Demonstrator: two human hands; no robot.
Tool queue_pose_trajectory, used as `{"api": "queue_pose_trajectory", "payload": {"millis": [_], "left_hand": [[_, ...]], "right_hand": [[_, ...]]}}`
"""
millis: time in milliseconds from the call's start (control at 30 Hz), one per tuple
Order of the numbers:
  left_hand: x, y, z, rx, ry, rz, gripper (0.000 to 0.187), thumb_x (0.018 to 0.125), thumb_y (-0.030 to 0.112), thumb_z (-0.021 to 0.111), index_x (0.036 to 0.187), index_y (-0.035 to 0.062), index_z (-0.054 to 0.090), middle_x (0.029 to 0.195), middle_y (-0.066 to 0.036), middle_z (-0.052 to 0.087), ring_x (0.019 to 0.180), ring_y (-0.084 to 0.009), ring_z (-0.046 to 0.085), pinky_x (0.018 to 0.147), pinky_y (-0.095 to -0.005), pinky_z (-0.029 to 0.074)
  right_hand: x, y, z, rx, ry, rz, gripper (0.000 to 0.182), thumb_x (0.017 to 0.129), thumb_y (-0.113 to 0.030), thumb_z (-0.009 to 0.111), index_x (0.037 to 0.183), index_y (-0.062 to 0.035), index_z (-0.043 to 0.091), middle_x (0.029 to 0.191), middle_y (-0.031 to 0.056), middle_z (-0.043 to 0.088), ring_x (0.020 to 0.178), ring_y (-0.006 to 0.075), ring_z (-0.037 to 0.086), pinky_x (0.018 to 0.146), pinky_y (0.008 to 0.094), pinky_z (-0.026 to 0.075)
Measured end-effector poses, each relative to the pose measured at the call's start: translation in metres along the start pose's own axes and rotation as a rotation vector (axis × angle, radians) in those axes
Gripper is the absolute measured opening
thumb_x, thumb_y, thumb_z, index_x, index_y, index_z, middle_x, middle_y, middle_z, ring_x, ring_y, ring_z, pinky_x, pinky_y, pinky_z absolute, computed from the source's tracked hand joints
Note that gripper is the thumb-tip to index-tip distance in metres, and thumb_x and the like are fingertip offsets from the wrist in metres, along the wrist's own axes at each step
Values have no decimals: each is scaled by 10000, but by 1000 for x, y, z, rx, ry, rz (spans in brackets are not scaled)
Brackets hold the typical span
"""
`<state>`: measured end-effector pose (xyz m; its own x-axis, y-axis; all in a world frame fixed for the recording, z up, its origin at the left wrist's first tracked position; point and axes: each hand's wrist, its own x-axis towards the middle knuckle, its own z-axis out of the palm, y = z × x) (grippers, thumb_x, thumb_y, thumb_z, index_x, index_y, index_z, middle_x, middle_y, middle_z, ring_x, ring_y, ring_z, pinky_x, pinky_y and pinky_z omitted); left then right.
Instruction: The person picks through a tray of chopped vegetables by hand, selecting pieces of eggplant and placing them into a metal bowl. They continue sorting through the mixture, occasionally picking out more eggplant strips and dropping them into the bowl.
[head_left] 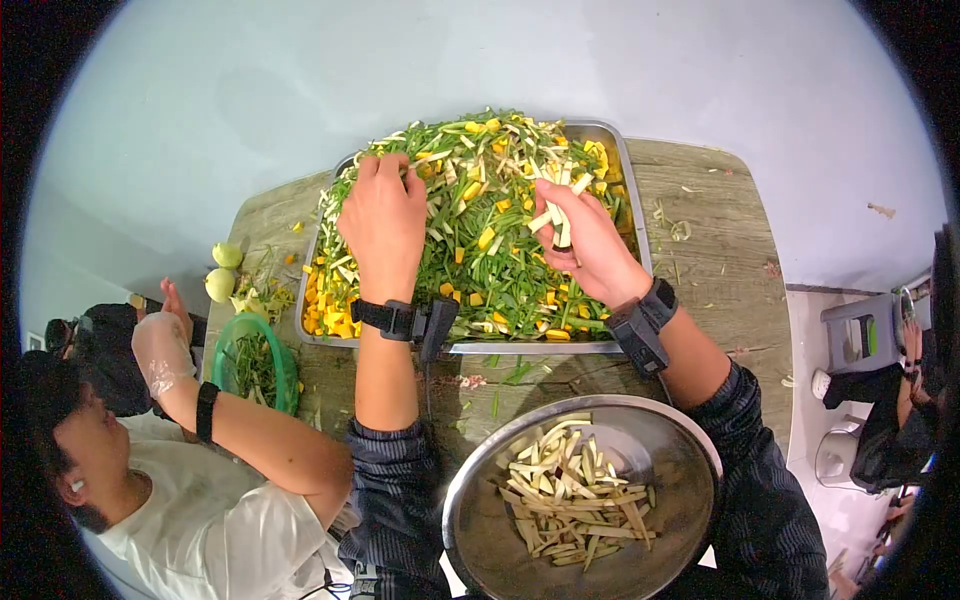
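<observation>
A heap of cut vegetables [480, 235], with green strips, yellow chunks and pale sticks, fills a large metal tray [640, 215]. Over the left part of the heap is my left hand [385, 220], back upward, its fingers curled down and closed; what they hold, if anything, is hidden. My right hand [595, 245] is above the heap's right side, closed around several pale eggplant strips [562, 215] that stick out between thumb and fingers. Nearer to me, below my right wrist, a steel bowl [680, 500] contains more eggplant strips [575, 500].
At left a co-worker in a white shirt [240, 525] raises a gloved hand [165, 350]. Beside them are a green basket [285, 375] with greens and pale round vegetables [220, 284]. Scraps dot the wooden table [715, 250]. A stool [860, 335] and another person are at right.
</observation>
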<state>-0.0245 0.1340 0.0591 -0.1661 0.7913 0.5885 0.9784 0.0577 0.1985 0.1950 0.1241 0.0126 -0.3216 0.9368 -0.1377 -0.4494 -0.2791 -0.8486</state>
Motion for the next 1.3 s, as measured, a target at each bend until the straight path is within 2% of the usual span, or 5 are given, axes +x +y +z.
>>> {"api": "queue_pose_trajectory", "payload": {"millis": [433, 633, 733, 800, 1300], "left_hand": [[8, -3, -18, -250, 93, -27, 177, 885, 129, 709, 1062, 136, 701, 971, -46, 727, 842, -321, 697, 705, -435, 534], [5, 14, -39, -435, 219, -38, 165, 890, 110, 720, 1055, 109, 713, 899, -38, 738, 659, -207, 671, 629, -357, 507], [3, 20, -41, -617, 161, 6, 135, 882, 98, 738, 1017, 92, 731, 863, -36, 741, 565, -144, 623, 587, -319, 488], [-3, 32, -34, -932, -73, -77, 109, 882, 94, 746, 989, 76, 741, 845, -48, 746, 548, -134, 614, 577, -308, 486], [-28, 68, -13, -840, -292, 106, 121, 843, 100, 745, 955, 61, 720, 895, -59, 748, 619, -195, 660, 608, -338, 517]], "right_hand": [[-2, -4, 3, -29, 25, 44, 271, 1021, -369, 585, 909, -125, 557, 686, -29, 512, 502, 48, 384, 413, 224, 233], [-3, -4, 1, -31, -1, 56, 269, 1045, -356, 548, 902, -128, 562, 689, -30, 510, 535, 46, 412, 423, 217, 252], [-3, -6, 2, -39, -2, 64, 265, 1046, -351, 551, 909, -124, 562, 691, -30, 510, 540, 45, 423, 423, 217, 256], [-3, -7, 3, -54, 1, 72, 261, 1046, -348, 555, 917, -122, 562, 694, -31, 511, 542, 45, 427, 423, 216, 257], [-4, -8, 6, 76, 17, 7, 264, 1026, -382, 607, 1024, -118, 597, 727, -26, 523, 531, 32, 421, 412, 202, 254]]}}
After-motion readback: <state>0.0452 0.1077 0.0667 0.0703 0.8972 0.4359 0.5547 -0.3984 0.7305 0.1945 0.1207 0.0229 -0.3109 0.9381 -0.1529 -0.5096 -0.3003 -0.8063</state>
